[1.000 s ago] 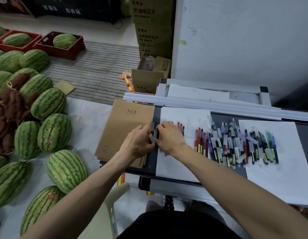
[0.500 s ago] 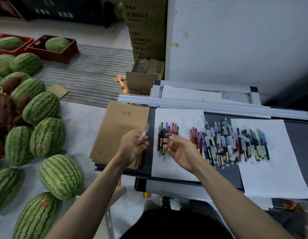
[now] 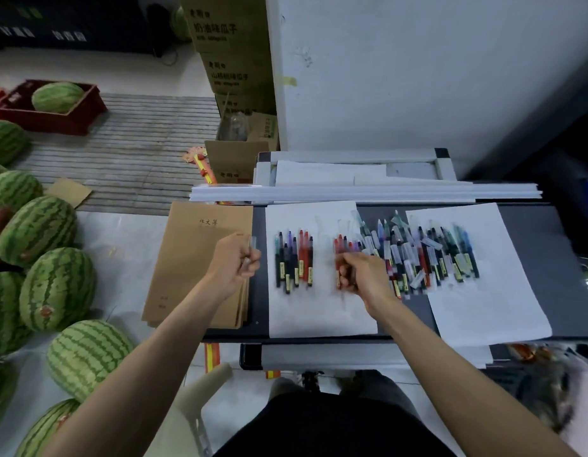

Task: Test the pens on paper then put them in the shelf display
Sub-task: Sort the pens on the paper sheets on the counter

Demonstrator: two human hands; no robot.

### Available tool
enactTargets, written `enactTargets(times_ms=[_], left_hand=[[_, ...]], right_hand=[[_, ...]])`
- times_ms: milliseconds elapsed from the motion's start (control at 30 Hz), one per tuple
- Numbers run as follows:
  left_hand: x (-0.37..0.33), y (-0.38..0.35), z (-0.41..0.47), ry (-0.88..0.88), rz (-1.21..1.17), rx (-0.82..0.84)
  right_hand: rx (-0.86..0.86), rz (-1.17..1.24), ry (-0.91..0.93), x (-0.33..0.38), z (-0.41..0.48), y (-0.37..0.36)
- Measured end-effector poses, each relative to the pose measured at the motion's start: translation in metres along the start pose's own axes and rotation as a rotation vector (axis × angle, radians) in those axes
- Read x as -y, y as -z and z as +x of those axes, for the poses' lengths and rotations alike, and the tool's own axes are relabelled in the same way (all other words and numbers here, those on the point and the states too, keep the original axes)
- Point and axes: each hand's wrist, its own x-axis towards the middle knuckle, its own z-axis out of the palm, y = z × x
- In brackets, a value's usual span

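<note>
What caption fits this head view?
Left hand pinches a clear cap; right hand reaches the loose pens on the table.

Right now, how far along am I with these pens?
Early. A small row of pens lies set aside on the left sheet. Your left hand pinches a clear cap; your right hand grips a red pen from the big pile, which remains. None shelved in view.

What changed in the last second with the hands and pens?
The hands parted: the right hand swung right to the left end of the loose pen pile, grip blurred; the left hand keeps pinching a clear cap. The sorted pens stayed put.
</note>
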Motion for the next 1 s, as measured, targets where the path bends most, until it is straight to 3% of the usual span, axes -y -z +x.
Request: enactTargets(times_ms=[67, 200, 267, 367, 533, 1000], left_hand=[[0.002, -0.002, 0.005, -0.069, 0.266, -0.077], [-0.001, 0.009, 0.019, -0.437, 1.292, -0.207], [-0.002, 0.013, 0.025, -0.567, 1.55, -0.151], [-0.005, 0.011, 0.035, -0.59, 1.786, -0.113], [-0.011, 0.002, 0.037, -0.57, 1.945, -0.136], [-0.014, -0.005, 0.041, -0.632, 1.989, -0.066]], right_hand=[[-0.064, -0.3, 0.17, 0.001, 0.002, 0.0], [-0.045, -0.856, 0.433, 0.01, 0.014, -0.006], [0.005, -1.07, 0.499, 0.018, 0.023, -0.012], [0.056, -1.364, 0.543, 0.027, 0.03, -0.02], [0.058, -1.498, 0.561, 0.031, 0.035, -0.028], [0.031, -1.59, 0.531, 0.043, 0.032, -0.047]])
